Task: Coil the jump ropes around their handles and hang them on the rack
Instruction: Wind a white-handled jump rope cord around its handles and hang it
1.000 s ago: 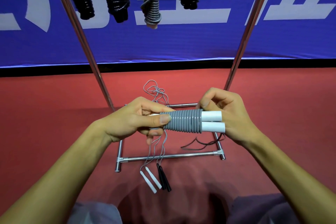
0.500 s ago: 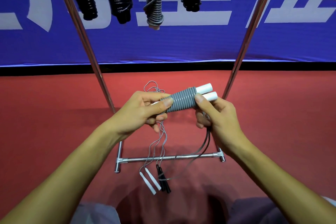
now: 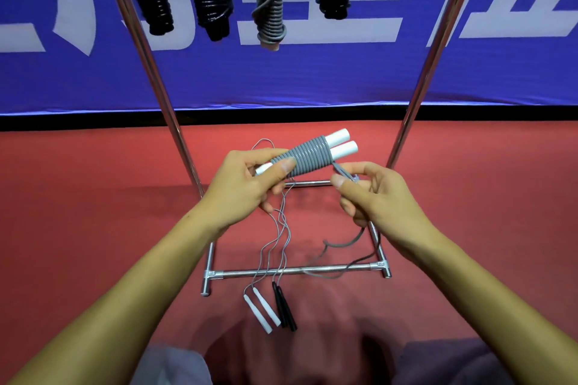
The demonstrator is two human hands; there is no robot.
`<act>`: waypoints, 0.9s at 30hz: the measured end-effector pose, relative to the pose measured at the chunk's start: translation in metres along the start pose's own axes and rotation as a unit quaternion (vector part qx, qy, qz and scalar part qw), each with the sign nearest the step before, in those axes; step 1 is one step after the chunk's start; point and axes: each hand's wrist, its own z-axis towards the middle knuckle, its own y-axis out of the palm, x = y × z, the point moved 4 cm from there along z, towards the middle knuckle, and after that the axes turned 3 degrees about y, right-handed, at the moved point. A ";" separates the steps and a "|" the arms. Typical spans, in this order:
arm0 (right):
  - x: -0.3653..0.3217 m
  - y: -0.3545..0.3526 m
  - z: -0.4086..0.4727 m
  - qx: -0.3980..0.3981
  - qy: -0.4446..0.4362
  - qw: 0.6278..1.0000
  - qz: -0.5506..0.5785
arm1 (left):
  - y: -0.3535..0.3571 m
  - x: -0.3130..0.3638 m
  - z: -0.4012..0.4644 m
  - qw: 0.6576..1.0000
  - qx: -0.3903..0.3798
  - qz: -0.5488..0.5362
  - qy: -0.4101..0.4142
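- Left hand (image 3: 240, 187) grips the handles (image 3: 339, 144), thumb pinning the grey coil (image 3: 308, 155) so it cannot unwind.
- Right hand (image 3: 372, 197), just beside, pinches the rope (image 3: 341, 170) tail taut for the next turn.

Left hand (image 3: 240, 187) and right hand (image 3: 380, 200) side by side above rack base (image 3: 295, 272), coiled jump rope (image 3: 308, 155) between them, nearer left. Loose rope tail (image 3: 341, 245) hangs below right hand, crossing base bar. Two spare ropes' handles (image 3: 272, 309) lie on floor (image 3: 78, 212) before base. Rack uprights (image 3: 150, 66) flank hands. Four wound ropes (image 3: 270, 0) hang behind, above.
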 end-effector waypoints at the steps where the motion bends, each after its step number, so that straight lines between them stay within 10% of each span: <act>1: 0.000 -0.002 0.001 -0.005 0.000 1.000 -0.005 | -0.002 -0.001 0.002 1.000 0.005 -0.003 -0.005; 21: 0.012 -0.020 0.008 0.067 0.024 0.958 -0.277 | -0.005 -0.014 0.003 0.973 0.030 0.229 0.008; 27: -0.007 -0.020 0.003 0.142 -0.021 0.874 -0.463 | -0.004 -0.010 0.003 0.968 0.021 0.248 0.007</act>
